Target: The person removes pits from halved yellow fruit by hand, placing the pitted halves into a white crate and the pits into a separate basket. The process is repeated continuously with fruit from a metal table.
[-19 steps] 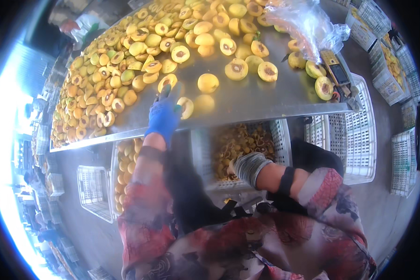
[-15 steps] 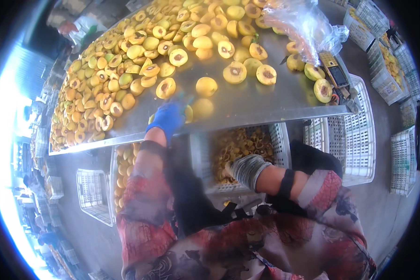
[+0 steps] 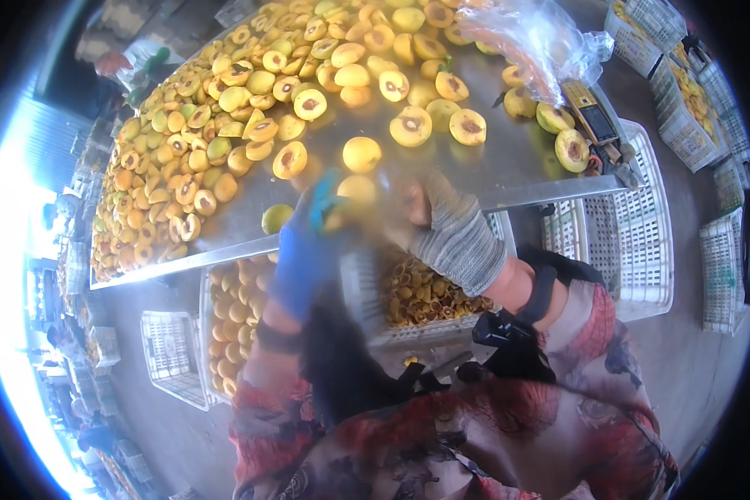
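Yellow peach halves (image 3: 311, 104) lie in a broad heap across the metal table (image 3: 250, 218), many with the cut face up. My left hand (image 3: 302, 242), in a blue glove, is at the table's front edge with its fingers closed round a peach half (image 3: 334, 220), blurred by motion. Close against it on the right is my right hand (image 3: 454, 227), in a grey knit glove. Its fingers are curled; blur hides what they hold, if anything. A greenish peach half (image 3: 277, 218) lies just beyond the left hand.
Below the edge stands a white crate (image 3: 429, 333) of peach trimmings (image 3: 425, 292). To its left, another crate holds peach halves (image 3: 233, 312). A clear plastic bag (image 3: 550, 50) and a yellow device (image 3: 590, 112) lie at the table's right. White crates (image 3: 646, 225) stand beyond.
My right hand has risen from over the trimmings crate to meet the left at the table edge. My left hand has drawn slightly nearer, now with a peach half.
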Demonstrator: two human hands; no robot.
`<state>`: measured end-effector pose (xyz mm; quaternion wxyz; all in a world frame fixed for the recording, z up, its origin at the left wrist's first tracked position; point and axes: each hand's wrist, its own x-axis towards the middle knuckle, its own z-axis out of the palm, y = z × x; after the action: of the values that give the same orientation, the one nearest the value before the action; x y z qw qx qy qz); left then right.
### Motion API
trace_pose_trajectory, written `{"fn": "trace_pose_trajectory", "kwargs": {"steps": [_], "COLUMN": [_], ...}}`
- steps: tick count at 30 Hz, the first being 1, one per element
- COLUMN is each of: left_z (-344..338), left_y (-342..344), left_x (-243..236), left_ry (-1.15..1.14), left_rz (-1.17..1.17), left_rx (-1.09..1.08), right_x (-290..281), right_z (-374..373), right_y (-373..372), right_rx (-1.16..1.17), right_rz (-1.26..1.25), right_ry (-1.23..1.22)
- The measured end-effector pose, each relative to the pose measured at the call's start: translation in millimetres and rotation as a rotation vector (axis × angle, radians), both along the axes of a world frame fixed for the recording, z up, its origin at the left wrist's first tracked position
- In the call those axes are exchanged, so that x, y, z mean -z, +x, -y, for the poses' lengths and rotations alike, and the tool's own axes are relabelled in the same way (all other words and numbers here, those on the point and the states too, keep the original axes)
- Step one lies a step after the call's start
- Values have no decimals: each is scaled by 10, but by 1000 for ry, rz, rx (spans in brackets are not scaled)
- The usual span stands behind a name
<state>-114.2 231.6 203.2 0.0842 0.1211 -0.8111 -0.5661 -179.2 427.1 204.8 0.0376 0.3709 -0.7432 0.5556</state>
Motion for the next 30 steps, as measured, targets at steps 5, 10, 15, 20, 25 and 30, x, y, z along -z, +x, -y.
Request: {"fn": "trace_pose_trajectory", "kwargs": {"steps": [5, 10, 15, 20, 25, 30], "left_z": [-233, -385, -453, -374, -290, -318], "left_y": [159, 194, 144, 110, 144, 186], "left_x": [-166, -7, 19, 108, 364, 177], "left_ry": [425, 547, -100, -255, -133, -864], "left_rz": [-147, -268, -382, -315, -223, -377], "left_rx": [79, -174, -186, -158, -230, -34], "right_x": [-49, 73, 123, 97, 148, 269], "right_z": [116, 305, 322, 328, 372, 407], "right_y": [84, 135, 110, 96, 78, 78], "right_rx": [-32, -18, 17, -48, -58, -67], "right_rz": [186, 275, 141, 211, -2, -145], "right_ry": [-113, -206, 5, -45, 425, 388]}}
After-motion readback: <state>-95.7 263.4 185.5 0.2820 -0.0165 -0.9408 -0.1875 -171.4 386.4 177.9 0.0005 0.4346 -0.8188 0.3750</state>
